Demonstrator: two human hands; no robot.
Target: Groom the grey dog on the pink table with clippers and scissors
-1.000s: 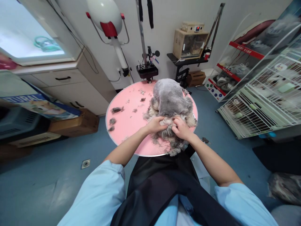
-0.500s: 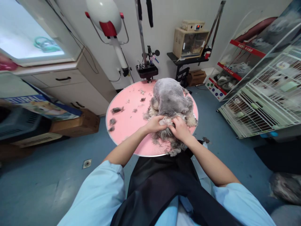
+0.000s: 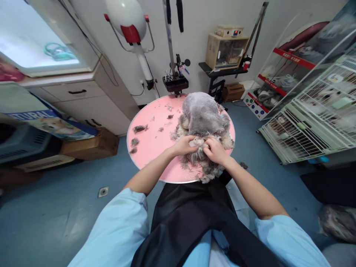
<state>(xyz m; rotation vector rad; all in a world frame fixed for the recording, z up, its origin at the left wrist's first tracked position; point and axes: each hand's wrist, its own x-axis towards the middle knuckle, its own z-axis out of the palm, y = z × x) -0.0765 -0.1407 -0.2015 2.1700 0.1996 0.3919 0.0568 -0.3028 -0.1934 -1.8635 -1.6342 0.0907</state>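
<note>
A grey dog (image 3: 201,113), its back clipped short, is on a round pink grooming table (image 3: 152,155). Longer shaggy fur hangs around its legs and its near end. My left hand (image 3: 184,145) grips the fur at the left of that near end, thumb and fingers closed. On the other side, my right hand (image 3: 216,151) is curled with fingertips pinched into the fur. Between the two hands a pale pinkish patch of skin (image 3: 198,141) shows. Loose grey fur (image 3: 208,172) is heaped at the table's near edge. The dog's head is hidden from me.
Cut fur tufts (image 3: 140,128) lie over the table's left part. A tool holder (image 3: 175,83) with scissors stands on a post at the far edge. A white dryer (image 3: 126,18) rises behind. Wire cages (image 3: 314,118) with a white animal are at right, cabinets (image 3: 75,96) at left.
My right hand has shifted slightly and its fingers have curled in more, with more pale skin showing between the hands. My left hand stays nearly in place. The view has moved a little.
</note>
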